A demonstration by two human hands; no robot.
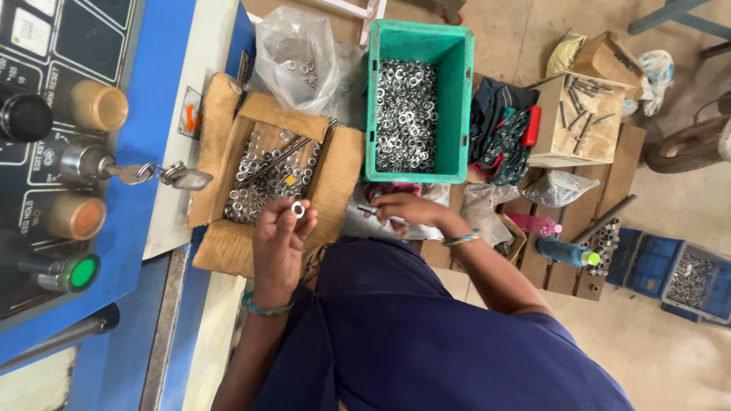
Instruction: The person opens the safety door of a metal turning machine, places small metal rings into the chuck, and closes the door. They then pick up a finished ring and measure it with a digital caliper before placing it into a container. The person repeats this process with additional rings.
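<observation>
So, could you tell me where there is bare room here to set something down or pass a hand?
Bare floor lies right of the wooden pallet, above the blue trays, and below them. It is crowded around the hands: the left hand holds a washer over the cardboard box; the right hand sits below the green crate, among plastic bags.
</observation>
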